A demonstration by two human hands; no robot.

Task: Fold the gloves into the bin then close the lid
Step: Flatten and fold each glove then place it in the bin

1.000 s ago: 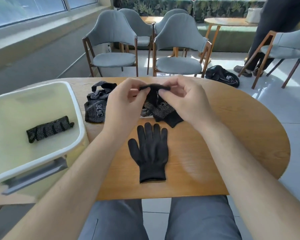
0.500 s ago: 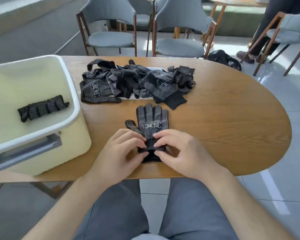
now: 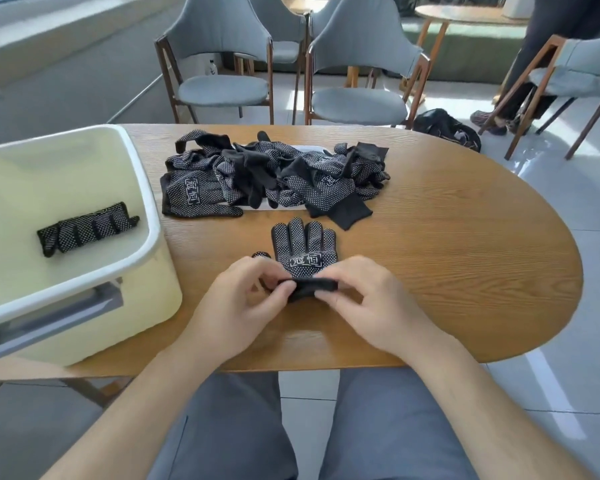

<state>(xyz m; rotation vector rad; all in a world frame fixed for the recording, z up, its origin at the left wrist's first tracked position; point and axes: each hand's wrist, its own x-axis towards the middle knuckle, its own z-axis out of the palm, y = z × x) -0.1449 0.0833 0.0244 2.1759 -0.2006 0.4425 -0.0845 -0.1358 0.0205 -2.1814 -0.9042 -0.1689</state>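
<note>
One bin [image 3: 152, 216], one folded glove bundle [image 3: 85, 228], one spread glove [image 3: 303, 249], one tangled glove heap [image 3: 274, 174] beyond counting, one floor bag [image 3: 444, 128].

a rounded wooden table [image 3: 465, 258] stands on pale glossy tiles [image 3: 589, 209], with sunlight glaring off them to the right. past its far edge a grey padded chair [image 3: 222, 90] on a dark wood frame sits beside a second one [image 3: 359, 100], and a third [image 3: 284, 46] is tucked behind them. another chair [image 3: 568, 81] is far right, near a dark bag [image 3: 445, 128] on the floor. further back a small round table [image 3: 465, 12] stands before a green bench [image 3: 475, 51]. a long pale ledge [image 3: 49, 32] runs along the left.
</note>
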